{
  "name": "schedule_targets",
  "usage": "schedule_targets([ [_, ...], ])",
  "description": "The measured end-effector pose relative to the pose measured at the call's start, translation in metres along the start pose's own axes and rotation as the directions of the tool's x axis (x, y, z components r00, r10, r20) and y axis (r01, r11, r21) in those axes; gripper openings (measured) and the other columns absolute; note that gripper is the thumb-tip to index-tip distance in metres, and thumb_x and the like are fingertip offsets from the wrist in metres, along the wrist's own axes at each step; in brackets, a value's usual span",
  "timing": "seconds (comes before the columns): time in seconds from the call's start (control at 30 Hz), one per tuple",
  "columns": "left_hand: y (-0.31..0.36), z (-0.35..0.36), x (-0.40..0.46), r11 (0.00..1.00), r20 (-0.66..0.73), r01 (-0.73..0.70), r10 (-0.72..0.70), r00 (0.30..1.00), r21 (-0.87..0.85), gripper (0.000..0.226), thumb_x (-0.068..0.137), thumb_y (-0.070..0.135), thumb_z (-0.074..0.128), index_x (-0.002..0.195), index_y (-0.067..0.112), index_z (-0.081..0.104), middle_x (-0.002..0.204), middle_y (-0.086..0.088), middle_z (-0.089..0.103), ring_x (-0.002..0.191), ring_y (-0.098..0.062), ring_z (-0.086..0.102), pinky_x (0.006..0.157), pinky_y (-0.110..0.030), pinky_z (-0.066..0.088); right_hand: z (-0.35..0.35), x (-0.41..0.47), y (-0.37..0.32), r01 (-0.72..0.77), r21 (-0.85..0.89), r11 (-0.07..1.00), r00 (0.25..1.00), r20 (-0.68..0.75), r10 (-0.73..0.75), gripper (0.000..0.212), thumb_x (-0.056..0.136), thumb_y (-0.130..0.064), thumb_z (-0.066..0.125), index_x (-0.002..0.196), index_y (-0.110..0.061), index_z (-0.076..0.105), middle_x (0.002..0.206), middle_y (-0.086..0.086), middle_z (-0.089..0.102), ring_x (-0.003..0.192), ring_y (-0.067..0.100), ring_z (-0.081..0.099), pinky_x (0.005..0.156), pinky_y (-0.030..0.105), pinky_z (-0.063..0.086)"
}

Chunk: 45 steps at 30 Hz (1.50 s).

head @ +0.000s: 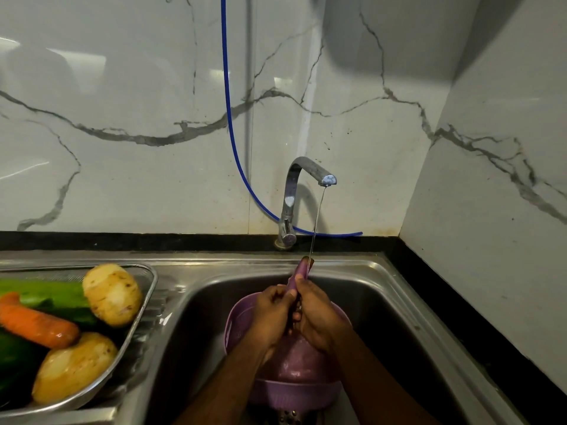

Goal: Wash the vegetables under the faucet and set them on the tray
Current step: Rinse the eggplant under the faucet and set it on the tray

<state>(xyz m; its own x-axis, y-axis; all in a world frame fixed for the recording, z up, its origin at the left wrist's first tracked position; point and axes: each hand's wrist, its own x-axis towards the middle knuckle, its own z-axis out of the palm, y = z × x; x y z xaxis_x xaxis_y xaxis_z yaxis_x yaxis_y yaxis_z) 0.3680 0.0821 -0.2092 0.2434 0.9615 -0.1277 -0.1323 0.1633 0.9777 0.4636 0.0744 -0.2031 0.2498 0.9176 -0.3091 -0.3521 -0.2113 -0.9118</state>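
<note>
You are mid-wash: your left hand (273, 314) and right hand (316, 314) are both closed around a slim purple vegetable (302, 269), its tip up under the thin stream from the faucet (306, 170), above the purple colander (294, 391) in the sink (383, 289). Next, I judge, carry it left to the tray (147, 289) beside the potatoes (112, 294) and carrot (36, 325).

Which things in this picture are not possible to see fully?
- Purple vegetable, head view: both hands cover it; only the tip shows.
- Purple colander: its inside is hidden by hands and forearms.
- Tray: cut off by the left edge, as is the carrot.
- Sink drain: cut off at the bottom edge.
</note>
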Motion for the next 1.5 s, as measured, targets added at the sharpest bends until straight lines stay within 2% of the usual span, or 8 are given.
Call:
schedule_targets([
  [0.13,0.001,0.000,-0.001,0.997,-0.039,-0.071,0.072,0.997,0.025,0.015,0.090,0.001,0.065,0.104,0.008,0.064,0.090,-0.016,0.073,0.076,-0.025,0.069,0.063,-0.030,0.056,0.003,0.002,-0.001,0.031,0.014,0.999,0.998,-0.056,-0.031,0.040,0.109,-0.042,0.043,0.124,-0.012,0.064,0.110,0.025,0.071,0.094,0.028,0.065,0.089,0.048,0.057],
  [0.37,-0.006,-0.003,0.003,0.966,-0.020,-0.125,0.133,0.991,0.228,0.019,0.084,-0.001,0.072,0.095,0.012,0.065,0.086,-0.006,0.072,0.074,-0.016,0.069,0.059,-0.022,0.053,-0.001,-0.002,-0.009,0.031,0.083,0.996,0.997,-0.069,-0.025,0.025,0.104,-0.031,0.057,0.114,-0.010,0.066,0.109,0.014,0.077,0.096,0.028,0.076,0.078,0.040,0.062],
  [0.53,0.003,-0.002,0.000,0.943,0.253,0.281,-0.232,0.939,-0.176,0.038,0.103,0.034,0.038,0.083,0.011,0.061,0.062,-0.003,0.051,0.046,-0.011,0.041,0.043,-0.023,0.032,-0.008,-0.001,-0.011,-0.045,0.133,0.990,0.999,-0.022,0.048,0.038,0.104,-0.034,0.056,0.118,-0.002,0.070,0.107,0.016,0.077,0.066,0.021,0.072,0.051,0.031,0.056],
  [0.7,0.009,-0.001,-0.003,0.877,0.353,0.385,-0.277,0.894,-0.286,0.051,0.099,0.045,0.030,0.073,0.011,0.056,0.050,0.002,0.035,0.040,-0.010,0.025,0.039,-0.020,0.023,-0.012,-0.010,-0.014,-0.107,0.193,0.975,0.983,0.169,0.075,0.037,0.103,-0.035,0.054,0.087,-0.014,0.080,0.088,0.011,0.074,0.050,0.019,0.047,0.043,0.024,0.039],
  [0.8,0.007,-0.004,0.000,0.885,0.337,0.387,-0.293,0.895,-0.258,0.054,0.101,0.047,0.029,0.074,0.011,0.059,0.050,0.002,0.037,0.040,-0.010,0.027,0.038,-0.020,0.022,-0.012,-0.009,-0.016,-0.079,0.252,0.965,0.986,0.163,0.038,0.030,0.103,-0.033,0.054,0.112,-0.006,0.066,0.094,0.013,0.071,0.058,0.021,0.062,0.047,0.030,0.052],
  [1.07,-0.012,-0.007,0.006,0.993,0.180,0.041,-0.061,0.982,0.112,0.012,0.099,0.011,0.054,0.100,0.008,0.066,0.069,-0.002,0.065,0.052,-0.011,0.057,0.039,-0.019,0.037,-0.008,0.003,-0.004,-0.069,0.117,0.991,0.996,-0.054,0.075,0.025,0.103,-0.028,0.061,0.116,-0.007,0.064,0.108,0.018,0.076,0.097,0.033,0.073,0.090,0.054,0.059],
  [1.2,-0.014,-0.007,0.008,0.941,0.006,-0.156,0.161,0.987,0.300,0.023,0.083,-0.004,0.070,0.093,0.015,0.063,0.081,0.001,0.066,0.077,-0.015,0.064,0.059,-0.016,0.049,-0.001,0.000,0.000,-0.094,-0.012,0.996,0.996,-0.001,0.094,0.033,0.099,-0.018,0.066,0.126,0.001,0.063,0.104,0.021,0.077,0.083,0.028,0.076,0.066,0.040,0.063],
  [1.5,-0.013,-0.008,0.010,0.901,-0.104,-0.258,0.311,0.945,0.350,0.033,0.066,-0.006,0.082,0.072,0.015,0.058,0.065,0.004,0.062,0.056,-0.002,0.054,0.051,-0.014,0.045,-0.003,0.003,0.000,0.017,-0.107,0.994,0.995,-0.092,-0.027,0.032,0.091,-0.008,0.075,0.117,0.004,0.062,0.098,0.023,0.077,0.083,0.029,0.075,0.083,0.048,0.063],
])
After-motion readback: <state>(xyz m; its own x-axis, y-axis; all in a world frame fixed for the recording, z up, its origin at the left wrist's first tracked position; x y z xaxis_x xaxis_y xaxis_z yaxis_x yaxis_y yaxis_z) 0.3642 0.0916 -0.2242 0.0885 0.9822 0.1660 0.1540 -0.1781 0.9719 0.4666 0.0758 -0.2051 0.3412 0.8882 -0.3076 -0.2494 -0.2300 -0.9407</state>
